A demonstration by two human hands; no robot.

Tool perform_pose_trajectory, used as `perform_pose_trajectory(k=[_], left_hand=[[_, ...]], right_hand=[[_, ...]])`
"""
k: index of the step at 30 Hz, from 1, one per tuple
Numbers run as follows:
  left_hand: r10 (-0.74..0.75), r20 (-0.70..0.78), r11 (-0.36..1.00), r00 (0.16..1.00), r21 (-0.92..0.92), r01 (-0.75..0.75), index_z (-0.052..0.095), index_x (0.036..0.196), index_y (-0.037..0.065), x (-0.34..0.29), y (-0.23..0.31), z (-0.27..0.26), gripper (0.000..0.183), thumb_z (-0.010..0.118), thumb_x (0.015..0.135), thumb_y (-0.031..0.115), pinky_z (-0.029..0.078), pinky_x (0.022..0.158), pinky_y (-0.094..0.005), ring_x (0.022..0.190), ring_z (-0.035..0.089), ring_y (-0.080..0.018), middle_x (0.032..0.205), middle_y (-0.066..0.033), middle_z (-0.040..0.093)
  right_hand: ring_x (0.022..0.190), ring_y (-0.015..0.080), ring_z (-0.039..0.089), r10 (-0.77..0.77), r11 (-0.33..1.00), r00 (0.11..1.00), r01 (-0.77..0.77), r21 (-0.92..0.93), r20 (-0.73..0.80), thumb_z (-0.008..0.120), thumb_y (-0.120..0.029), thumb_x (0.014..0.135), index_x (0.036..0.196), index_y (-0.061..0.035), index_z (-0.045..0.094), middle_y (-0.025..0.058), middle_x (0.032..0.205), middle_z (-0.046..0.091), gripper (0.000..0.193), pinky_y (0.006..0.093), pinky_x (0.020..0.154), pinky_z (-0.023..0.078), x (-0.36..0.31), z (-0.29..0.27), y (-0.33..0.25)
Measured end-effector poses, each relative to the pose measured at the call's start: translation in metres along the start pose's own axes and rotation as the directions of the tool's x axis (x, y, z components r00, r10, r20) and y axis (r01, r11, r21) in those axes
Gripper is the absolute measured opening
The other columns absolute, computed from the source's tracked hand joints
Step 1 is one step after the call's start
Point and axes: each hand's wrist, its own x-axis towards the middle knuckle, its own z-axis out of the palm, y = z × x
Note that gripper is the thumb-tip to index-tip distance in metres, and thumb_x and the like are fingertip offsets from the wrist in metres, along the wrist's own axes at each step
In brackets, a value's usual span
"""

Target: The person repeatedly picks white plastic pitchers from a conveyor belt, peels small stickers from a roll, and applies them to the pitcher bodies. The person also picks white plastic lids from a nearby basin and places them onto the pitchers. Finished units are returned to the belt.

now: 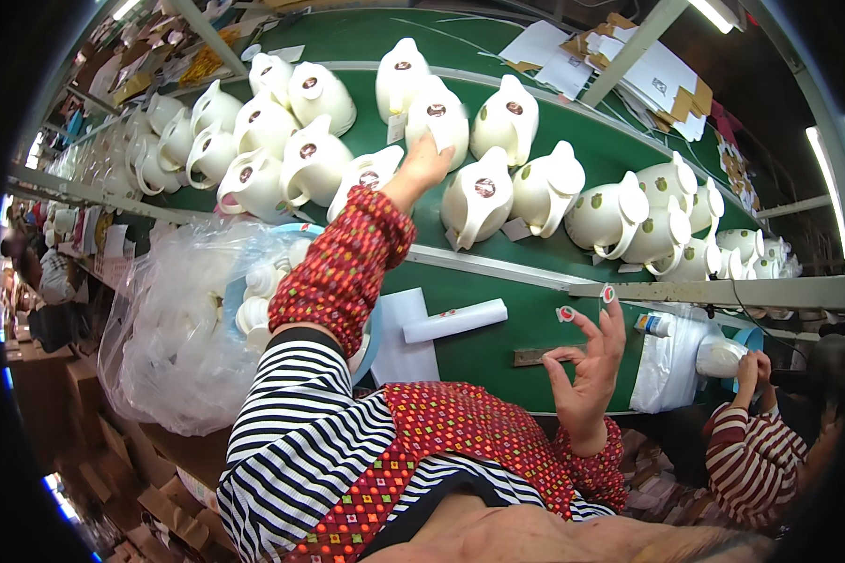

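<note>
My left hand (pixel 426 167) reaches forward over the bench and grips a white jug (pixel 437 111) at its near side, where the handle is hidden by my fingers. That jug has a round dark label on its top and stands in front of another white jug (pixel 402 75). My right hand (pixel 587 380) is raised over the green bench, fingers apart, palm inward. A small round red-and-white sticker (pixel 565 314) clings to one fingertip, and a second sticker (pixel 608 294) to another.
Many white jugs (pixel 314 164) line the green conveyor (pixel 366 94). A clear plastic bag (pixel 174 328) and blue tub (pixel 371 347) of white lids lie left. A white paper roll (pixel 455 321) and plastic sheets (pixel 667 361) lie on the bench. At right, a co-worker's hands (pixel 753 369) hold a white piece.
</note>
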Motion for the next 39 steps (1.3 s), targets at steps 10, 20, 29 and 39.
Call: perform_pose_trajectory(k=[10, 20, 29, 39], left_hand=[[-0.166, 0.236, 0.738, 0.957, 0.673, -0.038, 0.073, 0.105, -0.007, -0.101, -0.119, -0.139, 0.056, 0.084, 0.077, 0.041, 0.052, 0.097, -0.0473, 0.106, 0.068, -0.0429, 0.109, -0.0274, 0.072], [0.042, 0.327, 0.965, 0.944, 0.231, -0.123, 0.075, 0.088, -0.004, -0.080, -0.081, -0.122, 0.047, 0.073, 0.092, 0.043, 0.056, 0.082, -0.0424, 0.079, 0.073, -0.0324, 0.079, -0.0179, 0.074], [0.284, 0.493, 0.454, 0.822, -0.824, 0.337, 0.066, 0.107, 0.004, -0.159, 0.032, -0.134, 0.022, 0.052, 0.108, 0.021, 0.047, 0.056, -0.0271, 0.059, 0.059, -0.0142, 0.070, -0.0055, 0.065], [0.348, 0.564, -0.480, 0.749, -0.579, 0.659, 0.048, 0.131, -0.001, -0.250, 0.076, -0.105, 0.028, 0.034, 0.113, 0.016, 0.032, 0.052, -0.0221, 0.054, 0.036, -0.0054, 0.073, 0.0048, 0.041]], right_hand=[[0.134, 0.0366, 0.054, -0.017, 0.999, 0.995, 0.012, 0.053, 0.094, 0.070, 0.017, 0.082, 0.158, -0.0062, 0.031, 0.0239, 0.167, 0.014, 0.088, 0.0315, 0.078, 0.065, 0.003, 0.009, 0.000], [0.135, 0.0359, 0.054, -0.077, 0.997, 0.991, 0.074, 0.039, 0.109, 0.071, 0.016, 0.082, 0.157, -0.0063, 0.033, 0.0241, 0.167, 0.015, 0.087, 0.0314, 0.079, 0.065, -0.005, 0.016, -0.018], [0.135, 0.0366, 0.053, -0.114, 0.977, 0.990, 0.098, 0.188, 0.077, 0.070, 0.017, 0.082, 0.158, -0.0067, 0.031, 0.0240, 0.167, 0.014, 0.089, 0.0338, 0.080, 0.065, -0.005, 0.011, -0.049], [0.141, 0.0347, 0.047, -0.223, 0.952, 0.938, 0.151, 0.264, 0.266, 0.073, 0.018, 0.080, 0.161, -0.0123, 0.027, 0.0227, 0.169, 0.008, 0.098, 0.0336, 0.078, 0.066, 0.000, 0.039, -0.061]])
